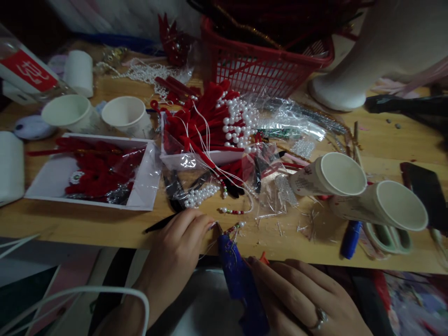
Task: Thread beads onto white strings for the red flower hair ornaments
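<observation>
My right hand, with a ring on one finger, is wrapped around a blue glue gun with an orange trigger. The gun's nozzle points away from me, over the table's front edge. My left hand is closed, thumb and finger pinching a thin beaded strand close to the nozzle. Exactly where the fingertips grip it is partly hidden. Another beaded strand lies just beyond, beside a small bag of white pearl beads.
White boxes, one on the left, hold red fuzzy pieces. Paper cups stand at right and left. A red basket sits at the back. Scissors and a blue tube-like object lie at right. A white cable crosses the lower left.
</observation>
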`<state>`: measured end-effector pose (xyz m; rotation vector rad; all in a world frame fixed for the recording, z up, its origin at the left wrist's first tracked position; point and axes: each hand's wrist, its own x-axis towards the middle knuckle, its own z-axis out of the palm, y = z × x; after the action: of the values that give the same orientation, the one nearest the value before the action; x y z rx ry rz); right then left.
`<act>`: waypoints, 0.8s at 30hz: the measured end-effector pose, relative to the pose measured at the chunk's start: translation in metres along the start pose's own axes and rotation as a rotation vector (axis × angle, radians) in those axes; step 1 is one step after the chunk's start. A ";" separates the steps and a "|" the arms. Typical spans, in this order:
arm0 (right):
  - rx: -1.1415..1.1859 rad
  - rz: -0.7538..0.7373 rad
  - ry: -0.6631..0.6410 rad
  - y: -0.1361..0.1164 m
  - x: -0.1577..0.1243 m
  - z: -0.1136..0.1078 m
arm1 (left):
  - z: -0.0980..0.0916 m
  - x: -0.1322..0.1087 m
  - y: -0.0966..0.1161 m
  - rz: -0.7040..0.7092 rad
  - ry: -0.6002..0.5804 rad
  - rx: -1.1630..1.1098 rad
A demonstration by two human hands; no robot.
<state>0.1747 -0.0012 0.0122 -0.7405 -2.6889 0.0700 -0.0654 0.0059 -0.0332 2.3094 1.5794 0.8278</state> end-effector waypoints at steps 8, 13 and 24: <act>0.015 0.060 0.039 -0.006 -0.003 0.004 | 0.001 0.002 0.002 -0.028 0.000 0.024; 0.026 0.058 0.038 -0.006 -0.001 0.006 | 0.000 0.002 0.003 -0.041 -0.008 0.025; 0.020 0.064 0.009 -0.004 0.005 0.003 | -0.004 -0.001 0.002 -0.072 -0.034 -0.026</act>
<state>0.1680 -0.0022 0.0118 -0.8182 -2.6516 0.1094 -0.0658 0.0036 -0.0295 2.2228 1.6172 0.7835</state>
